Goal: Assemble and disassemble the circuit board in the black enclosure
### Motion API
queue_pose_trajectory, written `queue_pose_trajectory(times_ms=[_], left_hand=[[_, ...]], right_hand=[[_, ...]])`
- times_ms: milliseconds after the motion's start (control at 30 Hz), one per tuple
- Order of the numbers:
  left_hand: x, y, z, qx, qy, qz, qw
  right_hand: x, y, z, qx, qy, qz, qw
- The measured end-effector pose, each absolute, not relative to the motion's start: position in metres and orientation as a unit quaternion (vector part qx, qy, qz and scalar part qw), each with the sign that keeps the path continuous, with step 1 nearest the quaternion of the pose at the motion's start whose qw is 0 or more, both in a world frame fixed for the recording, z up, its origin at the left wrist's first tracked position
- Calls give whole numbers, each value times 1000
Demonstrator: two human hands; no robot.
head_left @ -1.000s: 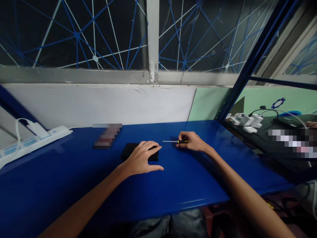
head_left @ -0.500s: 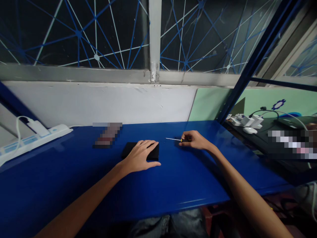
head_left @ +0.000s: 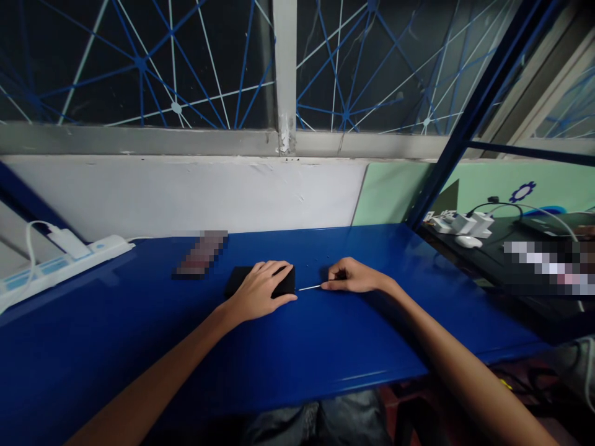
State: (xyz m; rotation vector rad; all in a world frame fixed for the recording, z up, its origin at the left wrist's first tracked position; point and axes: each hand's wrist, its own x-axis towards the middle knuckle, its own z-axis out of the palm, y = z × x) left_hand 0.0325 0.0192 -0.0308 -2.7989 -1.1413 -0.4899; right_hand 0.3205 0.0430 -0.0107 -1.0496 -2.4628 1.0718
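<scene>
A flat black box (head_left: 284, 287) lies on the blue table, its left part showing beyond my wrist. Across its top rests my left hand (head_left: 261, 290), fingers at the far edge and thumb along the near edge, holding it. My right hand (head_left: 349, 275) is closed in a pinch around a screwdriver, whose thin metal shaft (head_left: 310, 287) points left. The tip is at the box's right side, close to it; whether it touches I cannot tell. My fingers hide the screwdriver's handle. Tiny specks, perhaps screws (head_left: 328, 256), lie on the table beyond my right hand.
A white power strip (head_left: 100, 251) with a plugged-in charger stands at the left. A blurred-out flat object (head_left: 201, 255) lies behind the box. At the right, past a blue metal post (head_left: 446, 164), a dark table holds white adapters (head_left: 471, 223) and cables.
My right hand has moved left and nearer to me, bringing the screwdriver's tip to the box's right side. My left hand stays on the box.
</scene>
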Motion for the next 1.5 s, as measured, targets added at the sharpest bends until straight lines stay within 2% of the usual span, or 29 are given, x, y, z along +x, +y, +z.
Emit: queue_pose_trajectory(times_ms=[1500], left_hand=[[33,17,-30,-913,-376,-154,33]], right_hand=[[320,44,-12,-362,-850,357,137]])
